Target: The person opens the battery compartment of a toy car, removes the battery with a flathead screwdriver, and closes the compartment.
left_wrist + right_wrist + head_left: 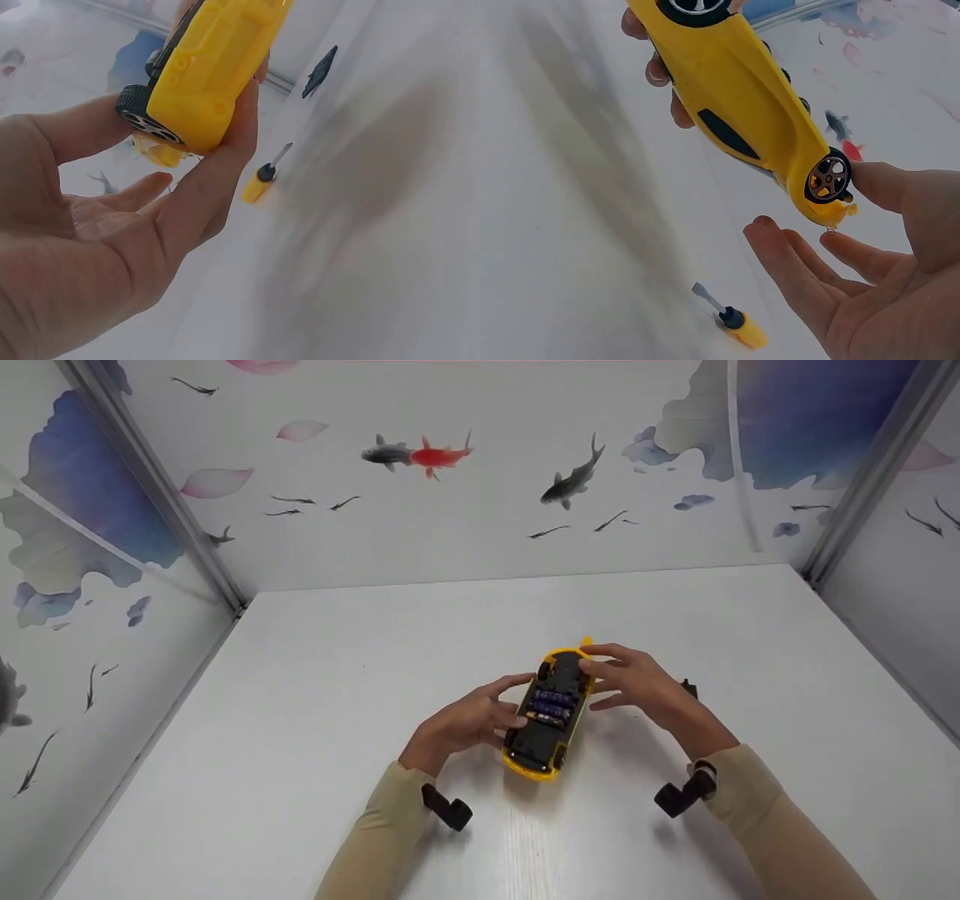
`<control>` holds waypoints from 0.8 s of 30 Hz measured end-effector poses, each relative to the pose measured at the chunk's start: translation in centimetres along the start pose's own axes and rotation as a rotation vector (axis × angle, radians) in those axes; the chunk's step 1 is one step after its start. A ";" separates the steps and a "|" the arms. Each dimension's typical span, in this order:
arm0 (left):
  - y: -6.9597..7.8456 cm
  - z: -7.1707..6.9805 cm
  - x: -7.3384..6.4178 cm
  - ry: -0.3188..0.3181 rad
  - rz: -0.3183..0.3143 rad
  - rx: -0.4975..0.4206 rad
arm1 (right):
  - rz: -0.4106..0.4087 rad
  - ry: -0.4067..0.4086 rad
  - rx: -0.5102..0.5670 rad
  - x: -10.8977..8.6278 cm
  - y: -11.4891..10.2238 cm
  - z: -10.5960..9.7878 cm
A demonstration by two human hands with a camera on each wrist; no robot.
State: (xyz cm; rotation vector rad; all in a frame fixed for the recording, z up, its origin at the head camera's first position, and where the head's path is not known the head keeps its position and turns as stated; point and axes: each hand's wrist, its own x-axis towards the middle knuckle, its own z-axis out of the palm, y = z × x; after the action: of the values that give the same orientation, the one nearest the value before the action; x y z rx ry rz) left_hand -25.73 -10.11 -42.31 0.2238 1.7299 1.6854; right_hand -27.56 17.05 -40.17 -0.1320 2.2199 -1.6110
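A yellow toy car (551, 712) is held above the table, its black underside up and its battery compartment open with several blue batteries (551, 705) inside. My left hand (469, 724) grips one end, thumb on the underside and a finger along the yellow body. At the other end, my right hand (637, 682) touches the car beside a wheel (829, 176), its fingers spread and fairly straight. A small yellow piece (844, 215) juts out near that wheel. In the wrist views, a yellow-handled screwdriver (739, 324) lies on the table below.
A small dark flat piece (320, 71) lies on the white table (315, 675) beyond the screwdriver. Part of a black object (689, 688) shows behind the right wrist. Patterned panels (487, 525) with painted fish stand at the back and sides.
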 end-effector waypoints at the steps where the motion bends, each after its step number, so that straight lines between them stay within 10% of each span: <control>1: 0.0 0.0 0.0 0.003 -0.001 -0.001 | 0.001 0.004 0.016 -0.1 -0.1 0.0; 24: -0.1 -1.5 0.3 0.051 0.083 -0.089 | 0.011 0.223 0.211 -1.7 0.0 -0.4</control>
State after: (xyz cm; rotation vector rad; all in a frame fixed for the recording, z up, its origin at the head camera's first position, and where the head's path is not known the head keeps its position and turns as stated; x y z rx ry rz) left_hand -26.78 -11.13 -42.62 0.2169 1.6989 1.8382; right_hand -26.17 17.91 -39.59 0.1245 2.1840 -1.9227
